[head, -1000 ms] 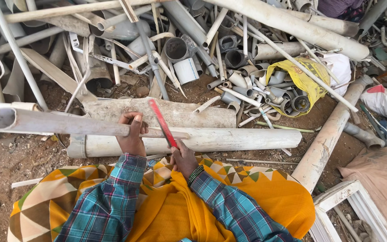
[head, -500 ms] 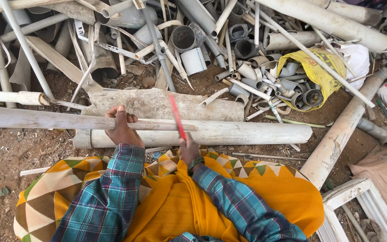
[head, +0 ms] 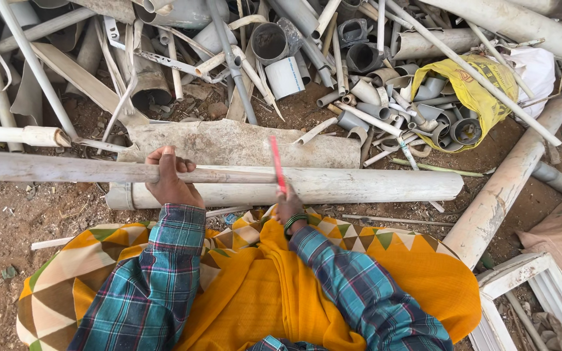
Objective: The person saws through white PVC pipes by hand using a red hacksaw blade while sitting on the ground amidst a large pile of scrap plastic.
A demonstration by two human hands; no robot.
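My left hand grips a long thin dirty white pipe that lies across in front of me, resting on a thick white pipe. My right hand, with green bangles at the wrist, holds a red saw blade set across the thin pipe near its right end. Both arms wear a teal plaid shirt. Yellow patterned cloth covers my lap below the pipes.
A heap of cut grey and white pipe pieces and fittings fills the ground beyond. A yellow sack holds pipe bends. A long thick pipe slants at right; a white frame lies at lower right.
The red blade has shifted from slanting left to nearly upright across the thin pipe, as my right hand moved it. My left hand keeps its grip on the pipe.
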